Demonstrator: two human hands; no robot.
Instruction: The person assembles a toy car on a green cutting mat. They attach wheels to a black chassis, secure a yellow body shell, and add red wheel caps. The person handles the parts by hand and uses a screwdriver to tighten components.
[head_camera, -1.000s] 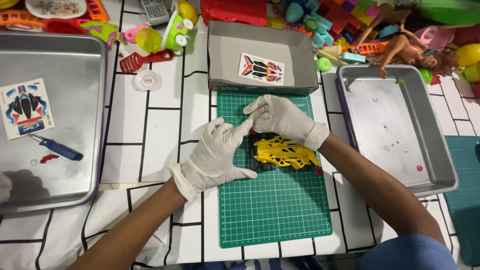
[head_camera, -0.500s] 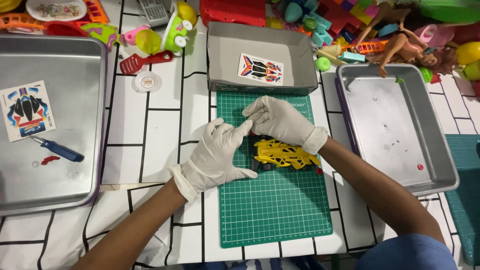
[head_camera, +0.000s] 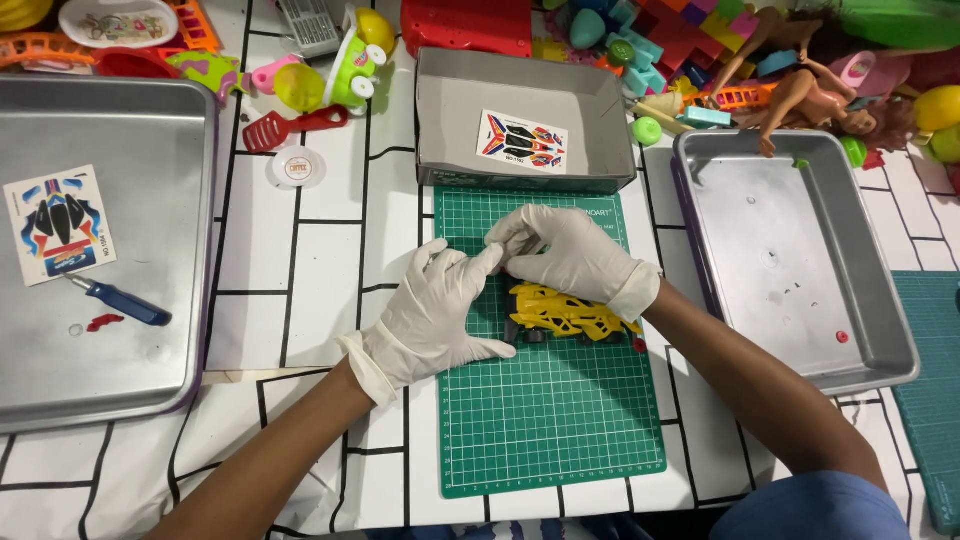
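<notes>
Little changed since a moment ago; both gloved hands, left hand (head_camera: 432, 312) and right hand (head_camera: 570, 258), remaining fingertips together above yellow toy car (head_camera: 565, 313) on green cutting mat (head_camera: 550, 420); pinched item hidden; fine work apparently continuing.

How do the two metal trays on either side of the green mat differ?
The left tray holds a sticker sheet, a blue-handled screwdriver and a small red piece; the right tray holds only a few tiny bits. The left tray sits square, the right tray slightly angled. Both are shallow, silver and rectangular.
</notes>
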